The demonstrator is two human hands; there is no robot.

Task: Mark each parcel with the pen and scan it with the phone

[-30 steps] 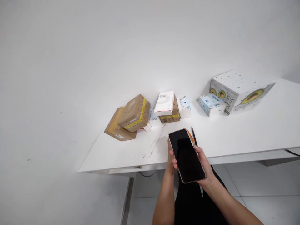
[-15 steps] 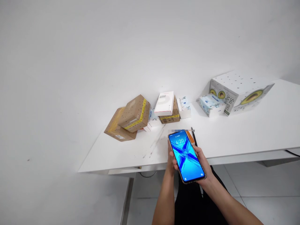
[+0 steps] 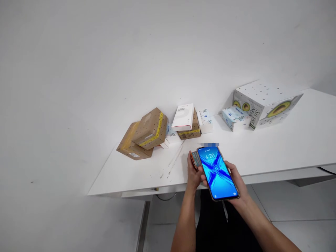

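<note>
Two things held: a lit phone [image 3: 219,173] is gripped in the right hand [image 3: 239,180], a grey-and-orange packet [image 3: 196,158] in the left hand [image 3: 193,177]. Phone's been shifted rightward, so the packet's more exposed. Beyond the hands, cardboard boxes [image 3: 151,128] are stacked on the worktop [image 3: 262,150].

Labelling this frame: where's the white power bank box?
Head view, centre: the power bank box lies on a small brown carton, left of a floral pack.

Blue-streaked phone screen [image 3: 218,173]; white table [image 3: 157,175]
</note>
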